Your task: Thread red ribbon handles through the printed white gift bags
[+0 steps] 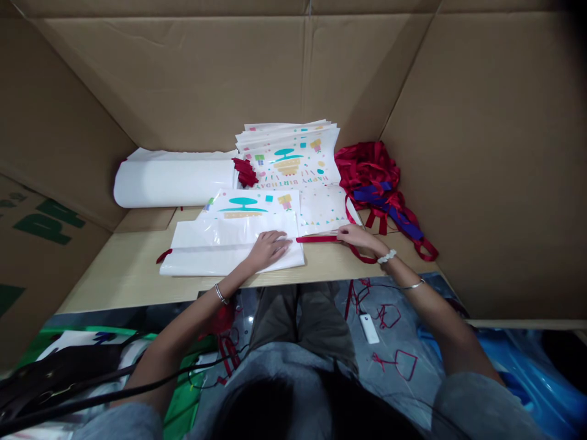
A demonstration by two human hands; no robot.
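Brown cardboard walls (169, 79) rise around a pale wooden counter (123, 275). Toward the back of the counter, a white plastic roll (174, 183) lies on its side at 10 o'clock from the hands. A stack of printed birthday bags (288, 153) sits at 12 o'clock, and a heap of red ribbon (369, 174) with blue strips lies at 1 o'clock. Closest to the person, a white plastic bag (229, 244) lies flat, its printed end toward 12 o'clock, with a second printed bag (323, 208) beside it at 2 o'clock. The left hand (268, 250) rests on the white bag, its fingers (279, 242) close together and pressed flat, pointing to 3 o'clock. The right hand (360, 238) is just beside the bag's edge, its fingers (346, 231) pinching a red ribbon strip (318, 239). The strip's tip reaches the bag, and its tail loops away toward 4 o'clock.
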